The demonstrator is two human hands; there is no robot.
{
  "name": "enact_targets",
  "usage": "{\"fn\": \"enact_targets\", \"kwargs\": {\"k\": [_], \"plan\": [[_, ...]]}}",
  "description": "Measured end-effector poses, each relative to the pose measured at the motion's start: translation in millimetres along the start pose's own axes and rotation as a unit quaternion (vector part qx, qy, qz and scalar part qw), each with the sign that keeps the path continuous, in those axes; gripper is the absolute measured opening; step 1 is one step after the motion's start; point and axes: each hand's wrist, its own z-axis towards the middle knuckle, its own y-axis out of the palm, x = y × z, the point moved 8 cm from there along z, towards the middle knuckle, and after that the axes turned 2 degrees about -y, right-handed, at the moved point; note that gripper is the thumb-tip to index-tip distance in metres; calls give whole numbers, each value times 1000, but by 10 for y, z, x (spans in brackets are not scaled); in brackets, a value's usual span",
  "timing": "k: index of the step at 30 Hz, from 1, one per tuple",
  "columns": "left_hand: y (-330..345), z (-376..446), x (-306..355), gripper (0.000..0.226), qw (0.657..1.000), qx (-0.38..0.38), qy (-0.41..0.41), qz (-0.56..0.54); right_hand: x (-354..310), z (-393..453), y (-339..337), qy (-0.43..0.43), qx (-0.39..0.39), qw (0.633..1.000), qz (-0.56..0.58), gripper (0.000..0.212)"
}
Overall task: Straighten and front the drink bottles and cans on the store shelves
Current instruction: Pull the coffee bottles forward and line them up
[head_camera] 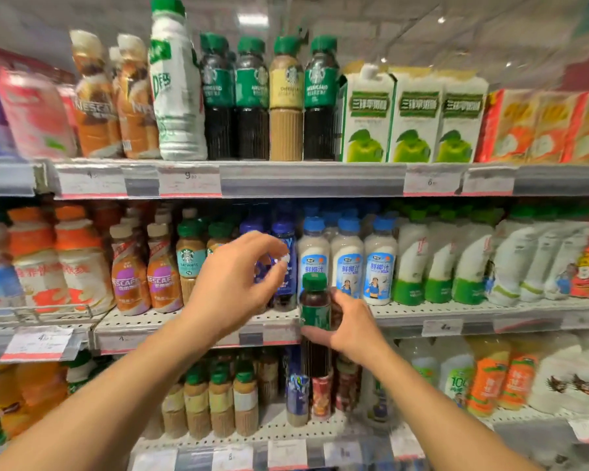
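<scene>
We see three shelves packed with drinks. On the top shelf [313, 178] stand Nescafé bottles [96, 107], a tall white bottle with a green cap [176, 86], four green-capped Starbucks bottles [269, 103] and three white-and-green coconut cartons [415, 120]. The middle shelf [490, 311] carries more Nescafé bottles [147, 277], a Starbucks Flat White bottle [191, 256], dark blue bottles [284, 232], blue-capped white coconut juice bottles [347, 263] and green-based white bottles [439, 263]. Small tan coffee bottles [221, 402] fill the bottom shelf.

We hold a dark green-capped Starbucks coffee bottle [315, 314] out in front of the middle shelf's front edge, upright, off any shelf, just before the gap between the dark blue bottles and the coconut juice bottles. Our right hand [351, 331] grasps it, fingers wrapped round its middle from the right side. Behind it the front row is tight, bottles nearly touching.

Our left hand [232, 287] hangs raised before the blue bottles, just left of the held bottle and not touching it. Its fingers are curled, fingertips drawn towards the thumb; we cannot tell whether they pinch anything, as that spot is blurred.
</scene>
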Motion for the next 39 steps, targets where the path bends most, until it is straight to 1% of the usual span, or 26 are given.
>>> {"fn": "enact_targets", "kwargs": {"k": [2, 4, 6, 8, 11, 12, 14, 17, 19, 23, 25, 30, 34, 37, 39], "plan": [[-174, 265, 201, 19, 998, 21, 55, 33, 62, 31, 23, 18, -21, 999, 21, 69], [-379, 554, 400, 20, 989, 65, 105, 78, 140, 61, 4, 18, 0, 999, 35, 55], [-590, 885, 583, 21, 973, 117, 148, 135, 178, 82, -28, 17, 16, 999, 44, 49], [-798, 1265, 705, 25, 956, 157, 158, 190, 208, 109, -11, 18, 3, 998, 59, 46], [-1038, 1891, 707, 38, 945, 167, 88, 267, 237, 146, 0, 17, -3, 997, 76, 40], [-1083, 2084, 677, 42, 943, 161, 62, 285, 232, 160, 5, 11, -8, 996, 83, 44], [-1095, 2420, 561, 51, 941, 129, 12, 312, 227, 177, 13, 1, -15, 996, 90, 52], [-952, 2720, 331, 66, 940, 55, -68, 330, 178, 146, -3, -24, -15, 996, 90, 46], [-831, 2790, 255, 66, 938, 31, -101, 330, 156, 133, -20, -29, -11, 996, 88, 44], [-757, 2803, 319, 46, 943, 82, -88, 311, 136, 140, -47, -36, -6, 995, 91, 43], [-767, 2780, 305, 42, 944, 99, -91, 300, 120, 141, -55, -41, -2, 995, 93, 41], [-878, 2737, 372, 17, 970, 131, -78, 189, 110, 135, -52, -43, 2, 994, 97, 40], [-980, 2672, 483, 16, 987, 144, -32, 63, 99, 130, -24, -39, -7, 994, 104, 40], [-1170, 2500, 694, 16, 987, 160, 15, -15, 113, 134, -18, -35, -2, 994, 106, 41], [-1315, 2306, 880, 22, 984, 166, 43, -56, 105, 133, -34, -30, 3, 994, 103, 41]]}}
